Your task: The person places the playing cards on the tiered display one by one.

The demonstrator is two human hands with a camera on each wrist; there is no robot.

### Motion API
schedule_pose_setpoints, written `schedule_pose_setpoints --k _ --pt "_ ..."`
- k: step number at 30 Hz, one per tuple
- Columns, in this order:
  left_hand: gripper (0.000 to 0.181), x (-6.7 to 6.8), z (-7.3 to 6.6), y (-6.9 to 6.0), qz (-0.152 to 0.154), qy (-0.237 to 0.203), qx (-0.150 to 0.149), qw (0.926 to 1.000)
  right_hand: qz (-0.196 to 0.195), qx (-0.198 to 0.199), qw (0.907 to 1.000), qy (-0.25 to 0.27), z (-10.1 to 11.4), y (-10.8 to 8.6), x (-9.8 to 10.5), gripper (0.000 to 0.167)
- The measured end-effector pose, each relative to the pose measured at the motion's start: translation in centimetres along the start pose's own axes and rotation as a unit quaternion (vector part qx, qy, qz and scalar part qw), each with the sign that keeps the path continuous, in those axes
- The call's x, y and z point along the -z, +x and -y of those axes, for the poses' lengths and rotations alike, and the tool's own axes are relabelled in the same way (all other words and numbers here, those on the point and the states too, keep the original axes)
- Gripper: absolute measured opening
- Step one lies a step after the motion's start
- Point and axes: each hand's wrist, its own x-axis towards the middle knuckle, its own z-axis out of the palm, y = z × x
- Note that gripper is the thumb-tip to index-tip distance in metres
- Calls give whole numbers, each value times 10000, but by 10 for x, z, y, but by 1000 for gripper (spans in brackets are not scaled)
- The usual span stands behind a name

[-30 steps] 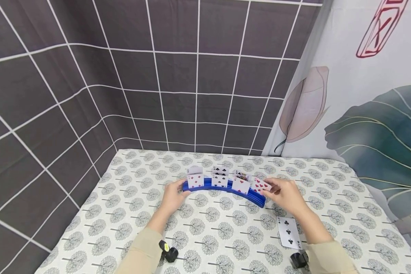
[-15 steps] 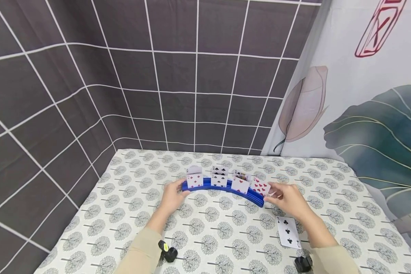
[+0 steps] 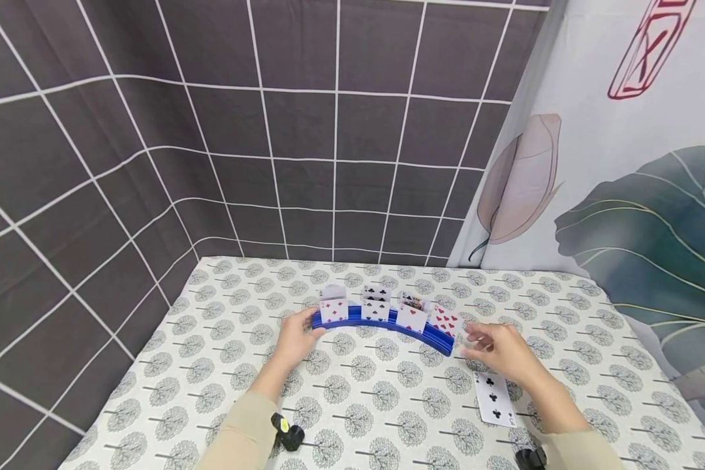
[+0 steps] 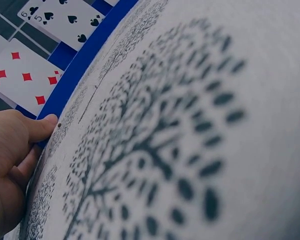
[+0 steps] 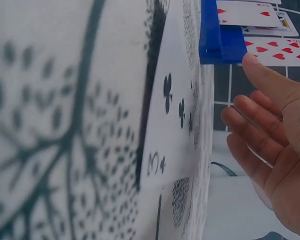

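A curved blue playing card holder (image 3: pixel 423 337) stands on the table with playing cards upright in its slots. My left hand (image 3: pixel 296 338) grips its left end, thumb (image 4: pixel 42 127) at the front, beside the five of diamonds (image 3: pixel 333 310). Further along stand the five of spades (image 3: pixel 376 309), with a six behind it, and a low hearts card (image 3: pixel 412 318) before a face card (image 3: pixel 414 301). At the right end leans a many-pip hearts card (image 3: pixel 444 320). My right hand (image 3: pixel 499 352) is just right of that end, fingers spread and holding nothing.
A three of clubs (image 3: pixel 495 399) lies face up on the table by my right forearm. The tablecloth (image 3: pixel 358 391) has a tree print. A dark gridded curtain (image 3: pixel 305 183) hangs behind, with a printed white cloth (image 3: pixel 540 196) at the right.
My right hand has let go of the hearts card at the holder's right end and drawn away to the right. That card stays in the holder. My left hand has kept its grip.
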Motion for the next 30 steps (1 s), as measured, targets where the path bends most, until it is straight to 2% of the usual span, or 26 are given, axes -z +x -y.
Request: schedule_pose_setpoints --k 12,19,23,30 --pt "55 0 2 0 -36 179 -152 9997 418 -275 9987 -114 -2 -12 6 53" --pt "57 -1 3 0 -32 153 -67 9999 696 -348 9968 -180 -4 -20 10 54" --pt "57 0 1 0 11 64 -47 10000 717 -337 9965 -278 -7 -25 12 54" --pt "57 -1 3 1 -43 212 -95 9997 693 -185 9963 -471 -13 -32 14 54"
